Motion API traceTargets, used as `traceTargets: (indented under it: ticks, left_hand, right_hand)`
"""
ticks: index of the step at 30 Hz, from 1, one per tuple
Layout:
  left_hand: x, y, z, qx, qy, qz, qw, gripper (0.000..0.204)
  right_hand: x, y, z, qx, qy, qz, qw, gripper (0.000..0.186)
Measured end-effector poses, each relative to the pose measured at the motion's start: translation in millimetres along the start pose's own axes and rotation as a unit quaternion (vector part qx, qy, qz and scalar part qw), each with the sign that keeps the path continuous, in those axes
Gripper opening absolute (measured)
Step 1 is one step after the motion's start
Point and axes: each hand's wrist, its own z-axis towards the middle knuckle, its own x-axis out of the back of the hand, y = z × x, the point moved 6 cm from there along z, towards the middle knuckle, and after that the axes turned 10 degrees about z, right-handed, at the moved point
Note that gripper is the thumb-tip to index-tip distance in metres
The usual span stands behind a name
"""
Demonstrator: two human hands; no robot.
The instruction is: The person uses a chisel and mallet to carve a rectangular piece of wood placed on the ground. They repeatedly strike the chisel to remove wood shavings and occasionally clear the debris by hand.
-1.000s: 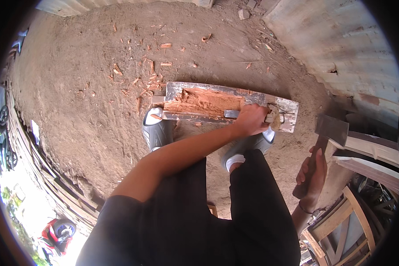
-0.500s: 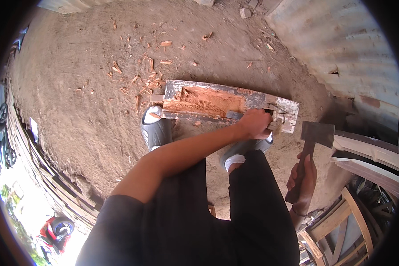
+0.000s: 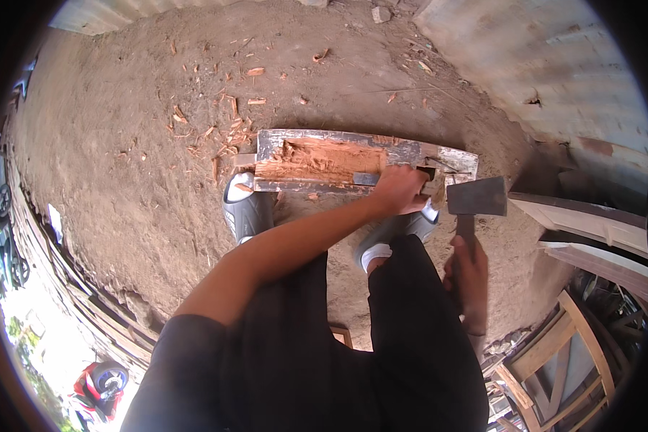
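Observation:
A worn plank with flaking dark and white paint (image 3: 404,152) lies crosswise on the ground by my feet. A long reddish hollow (image 3: 324,162) is cut into its upper face. My left hand (image 3: 399,190) is closed around a chisel, whose flat grey blade (image 3: 366,178) points left into the right end of the hollow. The fist hides the handle. To the right, my right hand (image 3: 469,270) grips the handle of a hatchet (image 3: 477,196), its dark broad head raised just right of my left fist, apart from it.
My grey-shod feet (image 3: 249,209) stand close at the plank's near side. Wood chips (image 3: 230,108) are scattered over the dirt ground. Corrugated metal sheeting (image 3: 547,72) rises at the right, above stacked boards (image 3: 590,230) and a wooden frame (image 3: 547,353). A red motorcycle (image 3: 97,389) stands lower left.
The hatchet has swung left and upward in the picture, closer to my left fist. My left hand and the chisel have shifted slightly left and away from me; the view has shifted a little too.

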Motion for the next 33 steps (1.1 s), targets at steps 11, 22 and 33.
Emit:
traceTargets:
  ticks: [11, 22, 33]
  left_hand:
    - [12, -2, -7, 0.02, 0.036, -0.038, 0.998, 0.029]
    - [-7, -2, -6, -0.012, 0.047, 0.047, 0.998, 0.026]
    - [3, -11, 0, 0.046, 0.034, 0.019, 0.998, 0.024]
  right_hand:
    - [17, -10, 2, -0.034, -0.037, 0.077, 0.996, 0.036]
    - [-8, 6, 11, 0.028, -0.016, 0.02, 0.999, 0.034]
    - [4, 7, 20, -0.047, -0.035, 0.058, 0.997, 0.033]
